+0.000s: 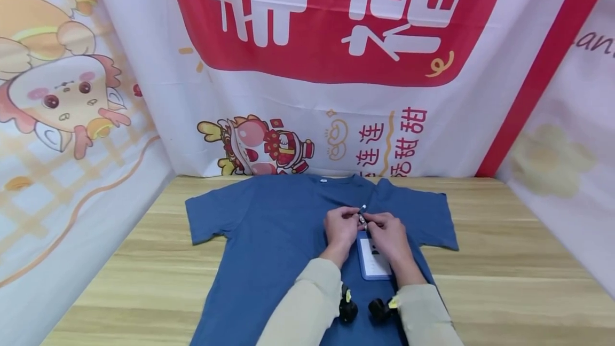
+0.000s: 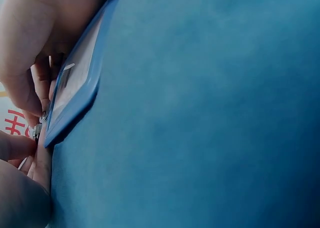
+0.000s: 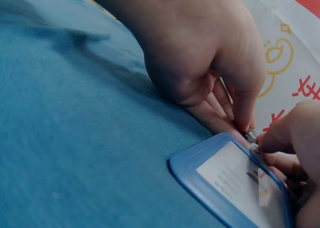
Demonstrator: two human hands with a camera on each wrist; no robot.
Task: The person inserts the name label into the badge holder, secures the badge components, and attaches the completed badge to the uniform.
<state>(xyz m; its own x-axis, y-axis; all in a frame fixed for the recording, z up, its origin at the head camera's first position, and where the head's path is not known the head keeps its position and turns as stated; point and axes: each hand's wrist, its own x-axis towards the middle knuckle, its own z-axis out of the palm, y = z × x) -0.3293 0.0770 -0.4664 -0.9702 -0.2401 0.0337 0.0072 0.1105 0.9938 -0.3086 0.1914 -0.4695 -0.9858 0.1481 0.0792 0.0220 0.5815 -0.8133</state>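
A blue T-shirt (image 1: 278,239) lies spread on the table. On its chest rests a blue-framed badge holder (image 1: 375,260) with a white card inside, partly covered by the right hand. My left hand (image 1: 341,227) pinches the small metal badge clip (image 3: 251,136) at the holder's top end. Close against it, my right hand (image 1: 388,234) pinches the fastening just below the clip, its fingers almost meeting the left ones. In the left wrist view both thumbs and fingertips crowd around the clip (image 2: 37,131). Whether the clip bites the shirt fabric cannot be seen.
The wood-grain table (image 1: 504,282) extends on both sides of the shirt. A printed white and red cloth (image 1: 336,95) hangs behind, with more printed cloth at the left and right. Black wrist cameras (image 1: 348,311) sit beneath the forearms, over the shirt.
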